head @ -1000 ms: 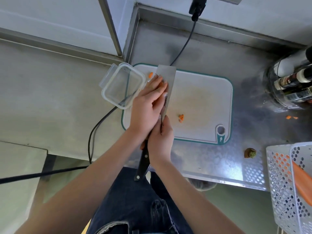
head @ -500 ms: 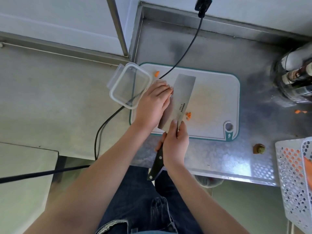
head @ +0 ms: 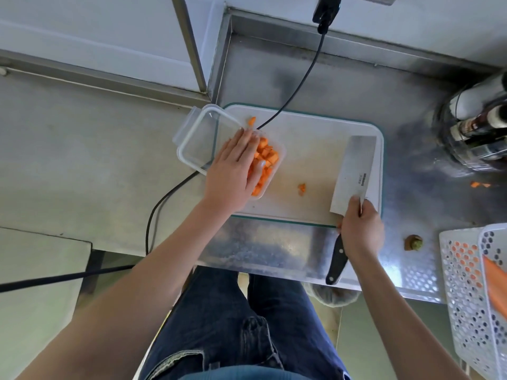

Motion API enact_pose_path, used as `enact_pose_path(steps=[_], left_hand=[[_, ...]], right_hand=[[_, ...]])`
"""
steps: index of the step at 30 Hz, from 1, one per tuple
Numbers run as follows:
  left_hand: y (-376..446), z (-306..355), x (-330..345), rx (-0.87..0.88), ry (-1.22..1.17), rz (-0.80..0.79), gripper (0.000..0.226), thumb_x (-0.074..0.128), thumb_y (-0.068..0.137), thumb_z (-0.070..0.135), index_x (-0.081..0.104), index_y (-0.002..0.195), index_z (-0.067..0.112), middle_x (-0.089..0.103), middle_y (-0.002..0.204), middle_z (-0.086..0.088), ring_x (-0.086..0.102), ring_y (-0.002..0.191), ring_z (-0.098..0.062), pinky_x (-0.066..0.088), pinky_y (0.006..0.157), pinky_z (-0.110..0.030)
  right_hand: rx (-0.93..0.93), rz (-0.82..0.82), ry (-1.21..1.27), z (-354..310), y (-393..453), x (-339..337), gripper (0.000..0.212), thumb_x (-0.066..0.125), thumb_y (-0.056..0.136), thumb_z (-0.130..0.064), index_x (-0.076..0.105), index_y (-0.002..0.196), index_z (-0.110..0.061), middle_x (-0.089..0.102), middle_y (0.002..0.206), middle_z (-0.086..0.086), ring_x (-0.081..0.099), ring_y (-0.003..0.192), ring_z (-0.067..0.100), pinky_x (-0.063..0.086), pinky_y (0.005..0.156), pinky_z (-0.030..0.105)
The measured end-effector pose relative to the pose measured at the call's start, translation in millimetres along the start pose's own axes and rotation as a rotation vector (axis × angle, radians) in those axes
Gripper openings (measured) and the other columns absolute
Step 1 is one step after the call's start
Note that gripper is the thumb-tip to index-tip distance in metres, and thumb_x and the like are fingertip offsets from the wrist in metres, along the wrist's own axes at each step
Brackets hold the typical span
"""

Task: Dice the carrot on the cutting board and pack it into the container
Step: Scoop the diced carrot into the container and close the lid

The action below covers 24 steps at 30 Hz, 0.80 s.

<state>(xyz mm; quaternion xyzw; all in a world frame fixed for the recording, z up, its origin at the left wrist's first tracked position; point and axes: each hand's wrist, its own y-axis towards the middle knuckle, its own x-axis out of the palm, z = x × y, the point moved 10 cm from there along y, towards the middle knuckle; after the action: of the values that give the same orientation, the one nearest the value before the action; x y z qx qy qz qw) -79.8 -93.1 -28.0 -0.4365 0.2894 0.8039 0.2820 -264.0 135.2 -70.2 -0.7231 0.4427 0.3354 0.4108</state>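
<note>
A clear container [head: 274, 171] holding diced carrot [head: 267, 157] sits on the left part of the white cutting board [head: 307, 160]. My left hand [head: 233, 171] lies flat over the carrot pieces, fingers straight. The clear lid [head: 197, 138] lies just left of the container, overhanging the board's edge. My right hand [head: 359, 229] grips the cleaver [head: 354, 174] by its black handle, with the blade lying flat on the board's right side. One small carrot piece [head: 301, 189] rests mid-board and another carrot bit [head: 251, 121] lies near the board's far edge.
A black cable [head: 296, 86] runs from a wall plug across the board's far-left corner and off the counter. A carrot top [head: 413, 242] and carrot scraps [head: 478, 184] lie on the steel counter at right. A white perforated basket [head: 466, 283] stands front right; bottles [head: 477, 124] stand far right.
The cleaver moved from beside my left hand to the board's right side. My left hand slid off the blade and now rests on diced carrot in the container, which has come into sight.
</note>
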Motion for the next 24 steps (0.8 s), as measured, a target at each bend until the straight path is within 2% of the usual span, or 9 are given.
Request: enact_pose_path(steps=[3,7,9,12,14,16,18,20,24], left_hand=[[-0.9,3.5,-8.0,0.007,-0.032,0.018,0.045,0.031,0.101,0.027,0.044,0.137,0.003,0.047,0.14,-0.014,0.038,0.134,-0.027,0.026,0.113,-0.04],[-30.2,4.3,-23.8,-0.051,-0.008,0.099,0.045,0.043,0.096,0.03,0.048,0.13,0.002,0.053,0.131,-0.015,0.042,0.125,-0.029,0.029,0.11,-0.041],[-48.0,-0.8,-22.8,-0.122,0.035,0.103,0.055,0.048,0.09,0.042,0.046,0.128,0.002,0.051,0.128,-0.018,0.042,0.121,-0.032,0.029,0.109,-0.044],[-59.7,-7.1,-17.8,-0.194,0.073,0.092,0.077,0.055,0.081,0.056,0.041,0.132,0.0,0.044,0.133,-0.021,0.038,0.126,-0.034,0.025,0.111,-0.044],[-62.6,-5.4,-21.2,-0.213,0.126,0.115,0.081,0.06,0.076,0.058,0.043,0.131,0.0,0.045,0.13,-0.021,0.039,0.123,-0.035,0.029,0.107,-0.044],[-68.5,-5.6,-26.5,-0.26,0.172,0.147,0.077,0.061,0.074,0.057,0.047,0.125,0.001,0.05,0.122,-0.021,0.044,0.113,-0.036,0.036,0.098,-0.046],[-79.1,-13.4,-29.8,-0.372,0.172,0.161,0.072,0.059,0.074,0.055,0.05,0.12,0.001,0.053,0.115,-0.02,0.047,0.106,-0.037,0.039,0.091,-0.046],[-91.2,-26.6,-32.4,-0.517,0.112,0.176,0.072,0.056,0.072,0.055,0.051,0.118,0.0,0.053,0.111,-0.019,0.048,0.103,-0.038,0.038,0.091,-0.046],[-103.4,-45.4,-32.9,-0.682,-0.026,0.184,0.074,0.053,0.071,0.055,0.049,0.121,0.001,0.052,0.113,-0.018,0.045,0.105,-0.037,0.035,0.094,-0.044]], right_hand=[[-0.107,0.044,-0.256,-9.3,11.0,-9.2,0.047,0.025,0.101,-0.043,0.051,0.075,-0.012,0.052,0.066,0.004,0.05,0.061,0.025,0.03,0.05,0.025],[-0.214,-0.019,-0.514,-13.0,26.0,-5.8,0.049,0.022,0.096,-0.056,0.051,0.086,-0.018,0.058,0.081,0.006,0.055,0.08,0.03,0.043,0.058,0.029],[-0.206,-0.018,-0.484,-13.2,32.1,-12.5,0.041,0.033,0.094,-0.057,0.044,0.087,-0.018,0.058,0.086,0.008,0.054,0.084,0.032,0.043,0.059,0.032],[-0.335,0.055,-0.211,-42.4,22.5,-25.3,0.028,0.055,0.091,-0.039,0.049,0.103,-0.015,0.055,0.108,0.01,0.048,0.103,0.032,0.042,0.068,0.036],[-0.55,-0.052,-0.088,-75.1,4.8,-5.9,0.028,0.062,0.089,-0.024,0.058,0.115,-0.014,0.056,0.118,0.008,0.047,0.111,0.029,0.042,0.083,0.034],[-0.702,-0.228,-0.05,-95.6,-11.5,27.7,0.033,0.065,0.088,-0.016,0.061,0.121,-0.014,0.058,0.123,0.005,0.047,0.117,0.025,0.035,0.092,0.025],[-0.718,-0.331,-0.017,-98.7,-19.3,51.1,0.033,0.065,0.087,-0.01,0.064,0.12,-0.012,0.06,0.124,0.004,0.046,0.119,0.026,0.033,0.097,0.022],[-0.716,-0.272,0.015,-95.1,-21.2,52.5,0.028,0.062,0.087,-0.002,0.069,0.113,-0.008,0.064,0.117,0.007,0.05,0.115,0.027,0.04,0.098,0.027],[-0.802,-0.188,-0.025,-90.6,-31.2,49.5,0.024,0.063,0.083,0.003,0.07,0.104,-0.003,0.067,0.105,0.011,0.057,0.107,0.029,0.051,0.087,0.035]])
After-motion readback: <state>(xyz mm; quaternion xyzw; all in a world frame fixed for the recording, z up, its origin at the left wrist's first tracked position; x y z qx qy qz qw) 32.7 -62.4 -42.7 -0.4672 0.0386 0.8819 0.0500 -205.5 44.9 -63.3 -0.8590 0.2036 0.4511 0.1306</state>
